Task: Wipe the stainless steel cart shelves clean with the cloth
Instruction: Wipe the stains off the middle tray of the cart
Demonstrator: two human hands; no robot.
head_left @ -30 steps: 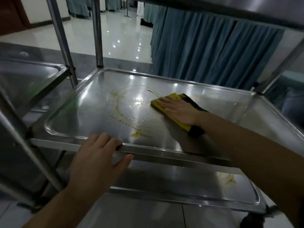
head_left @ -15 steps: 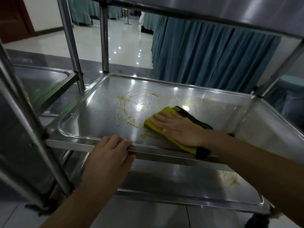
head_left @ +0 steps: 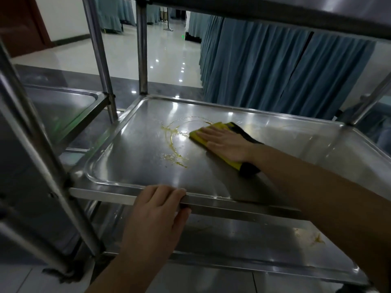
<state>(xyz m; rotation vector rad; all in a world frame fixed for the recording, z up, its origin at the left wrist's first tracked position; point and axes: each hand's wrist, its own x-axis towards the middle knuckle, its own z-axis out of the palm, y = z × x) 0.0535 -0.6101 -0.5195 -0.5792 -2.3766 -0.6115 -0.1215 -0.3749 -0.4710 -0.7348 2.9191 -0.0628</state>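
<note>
Steel shelf (head_left: 137, 166) yellow-smeared; right hand (head_left: 226, 144), fingers (head_left: 208, 132) straight, presses yellow-black cloth (head_left: 241, 132); left hand (head_left: 156, 212) grips shelf.

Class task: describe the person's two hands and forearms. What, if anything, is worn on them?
The left hand and right hand are bare: no gloves, rings or watch show. The left forearm and right forearm are bare too, no sleeve in view.

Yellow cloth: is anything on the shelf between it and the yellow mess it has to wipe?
Nothing visible. The yellow cloth, flat under the right hand, sits at the right edge of the yellowish spill on the middle shelf. The left hand grips the front rim, off the path.
</note>
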